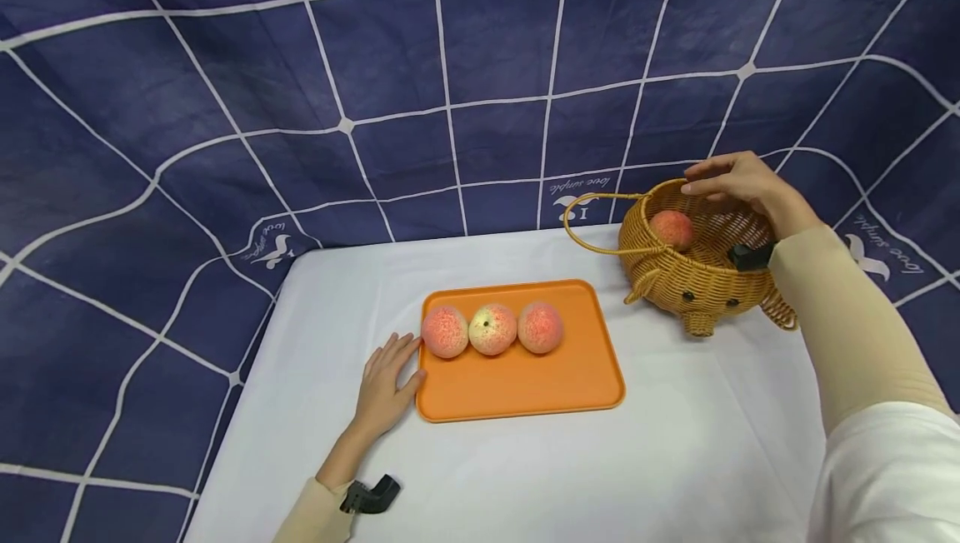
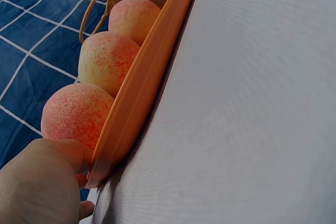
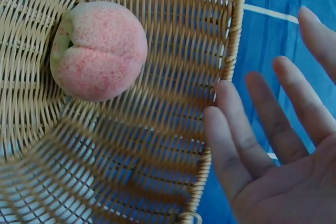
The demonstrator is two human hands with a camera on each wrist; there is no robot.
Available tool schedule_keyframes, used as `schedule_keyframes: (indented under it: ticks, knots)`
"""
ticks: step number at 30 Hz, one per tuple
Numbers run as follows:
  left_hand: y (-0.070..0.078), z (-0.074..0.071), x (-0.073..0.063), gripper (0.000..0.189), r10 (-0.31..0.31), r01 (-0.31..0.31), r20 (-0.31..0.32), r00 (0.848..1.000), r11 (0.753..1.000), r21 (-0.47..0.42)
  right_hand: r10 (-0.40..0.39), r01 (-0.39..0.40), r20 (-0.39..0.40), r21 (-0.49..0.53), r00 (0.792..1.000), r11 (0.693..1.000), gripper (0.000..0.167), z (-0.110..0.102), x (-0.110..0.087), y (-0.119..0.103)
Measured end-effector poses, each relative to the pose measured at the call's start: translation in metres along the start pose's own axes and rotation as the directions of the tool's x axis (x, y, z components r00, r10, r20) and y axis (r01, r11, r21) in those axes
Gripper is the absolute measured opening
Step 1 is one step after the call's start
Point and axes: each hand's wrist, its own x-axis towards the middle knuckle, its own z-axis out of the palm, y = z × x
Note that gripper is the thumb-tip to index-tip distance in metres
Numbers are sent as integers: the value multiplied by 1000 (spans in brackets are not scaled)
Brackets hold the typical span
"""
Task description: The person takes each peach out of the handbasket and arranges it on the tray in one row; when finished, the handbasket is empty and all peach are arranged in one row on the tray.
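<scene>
Over the far rim of a woven wicker basket [image 1: 705, 281], my right hand [image 1: 738, 181] hovers with nothing in it. The right wrist view shows its fingers [image 3: 241, 135] spread and nearly straight beside that rim. One pink peach [image 3: 102, 51] lies inside the basket. My left hand [image 1: 382, 389] rests at the left edge of an orange tray [image 1: 517, 389], fingers extended and fingertips right at its rim. Three peaches sit in a row on the tray: a left one [image 1: 446, 332], a paler middle one [image 1: 492, 329] and a right one [image 1: 540, 327].
The basket has an animal face and a looped handle [image 1: 573, 231] that leans left toward the tray. A white cloth [image 1: 675, 451] covers the table. Behind it hangs a dark blue curtain [image 1: 495, 43] with white grid lines.
</scene>
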Motion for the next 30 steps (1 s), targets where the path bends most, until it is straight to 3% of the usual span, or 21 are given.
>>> schedule_keyframes:
  ticks: [11,14,20,25,30]
  knots:
    - [2,7,-3,53,-27,28,35,999,1000,-2,63,-62,95,-15,993,998,64,14,10,45]
    - [3,10,-5,53,-16,16,24,1000,1000,1,89,-89,103,-10,991,996,65,17,13,48]
    - [3,8,-7,52,0,0,-28,1000,1000,1,78,-71,135,-56,988,996,69,20,24,46]
    - [3,5,-4,52,3,-3,-21,1000,1000,1,121,-105,206,-90,971,990,78,26,29,50]
    - [0,5,0,52,23,-23,-29,999,1000,3,188,-147,284,-159,940,976,82,29,30,57]
